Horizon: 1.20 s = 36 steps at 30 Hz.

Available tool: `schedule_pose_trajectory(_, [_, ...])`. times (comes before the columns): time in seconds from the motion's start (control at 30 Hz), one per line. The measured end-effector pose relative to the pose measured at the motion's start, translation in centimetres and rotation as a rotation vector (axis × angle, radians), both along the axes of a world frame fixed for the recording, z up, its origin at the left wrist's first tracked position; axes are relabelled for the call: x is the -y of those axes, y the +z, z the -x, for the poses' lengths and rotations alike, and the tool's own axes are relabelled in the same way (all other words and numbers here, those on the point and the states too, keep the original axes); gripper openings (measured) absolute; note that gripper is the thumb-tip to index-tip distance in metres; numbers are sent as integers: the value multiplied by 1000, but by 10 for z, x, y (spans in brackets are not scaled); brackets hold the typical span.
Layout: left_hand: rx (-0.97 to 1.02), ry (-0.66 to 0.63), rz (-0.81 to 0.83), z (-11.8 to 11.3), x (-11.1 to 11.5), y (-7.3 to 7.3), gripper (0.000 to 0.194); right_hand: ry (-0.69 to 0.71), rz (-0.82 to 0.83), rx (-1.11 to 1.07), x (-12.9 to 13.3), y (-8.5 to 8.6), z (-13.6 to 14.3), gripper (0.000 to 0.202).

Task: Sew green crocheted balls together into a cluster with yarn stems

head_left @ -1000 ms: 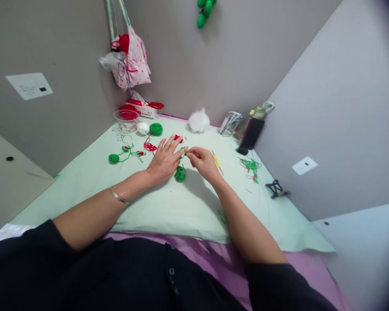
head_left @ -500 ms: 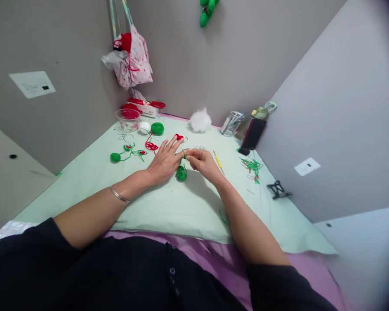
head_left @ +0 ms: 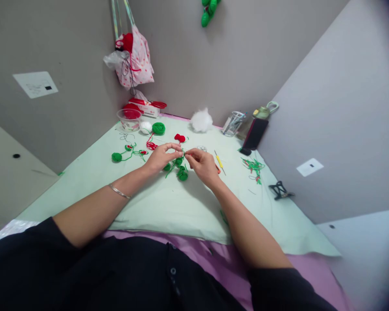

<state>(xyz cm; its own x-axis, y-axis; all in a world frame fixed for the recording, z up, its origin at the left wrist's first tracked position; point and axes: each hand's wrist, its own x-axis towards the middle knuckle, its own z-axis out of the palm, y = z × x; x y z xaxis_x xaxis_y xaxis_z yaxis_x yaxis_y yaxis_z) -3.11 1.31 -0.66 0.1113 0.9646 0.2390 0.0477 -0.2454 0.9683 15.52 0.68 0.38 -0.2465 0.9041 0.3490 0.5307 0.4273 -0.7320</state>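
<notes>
My left hand (head_left: 164, 157) and my right hand (head_left: 202, 165) meet at the middle of the table, both with fingertips pinched around green yarn (head_left: 183, 152). Below the fingers, small green crocheted pieces (head_left: 182, 173) lie on the cloth, joined to strands of that yarn. Part of the green work is hidden behind my left fingers. Just beyond my hands rests a small red crocheted piece (head_left: 179, 138). To the right of my right hand lies a yellow-handled crochet hook (head_left: 219, 160), with an orange object (head_left: 218, 169) partly covered by the hand.
At the back left stand a clear tub (head_left: 129, 123), a white ball (head_left: 145, 127) and a green yarn ball (head_left: 158, 128). White stuffing (head_left: 201, 120), a clear cup (head_left: 234, 123) and a phone (head_left: 255, 134) line the back. Yarn scraps (head_left: 253, 167) and a black claw clip (head_left: 280, 190) lie right.
My left hand has lifted from a flat, spread pose and curled into a pinch at the yarn. More green pieces and the red piece now show. My right hand stays pinched nearby.
</notes>
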Motion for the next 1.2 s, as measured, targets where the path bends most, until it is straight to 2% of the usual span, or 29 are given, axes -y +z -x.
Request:
schedule_pose_trajectory(0.3, [119, -34, 92, -2, 0, 1, 19, 3, -71, 68, 3, 0, 3, 21])
schedule_pose_trajectory(0.57, [167, -27, 157, -4, 2, 4, 11, -125, -186, 216, 6, 2, 3, 17])
schedule_pose_trajectory(0.7, [228, -2, 174, -4, 3, 6, 10, -123, -132, 141, 1, -1, 0, 17])
schedule_pose_trajectory(1.07, [555, -180, 372, 1, 3, 16, 12, -58, 4, -72, -7, -4, -2, 22])
schedule_pose_trajectory(1.2, [517, -171, 319, 0, 5, 19, 12, -34, 28, -119, -6, -3, -3, 23])
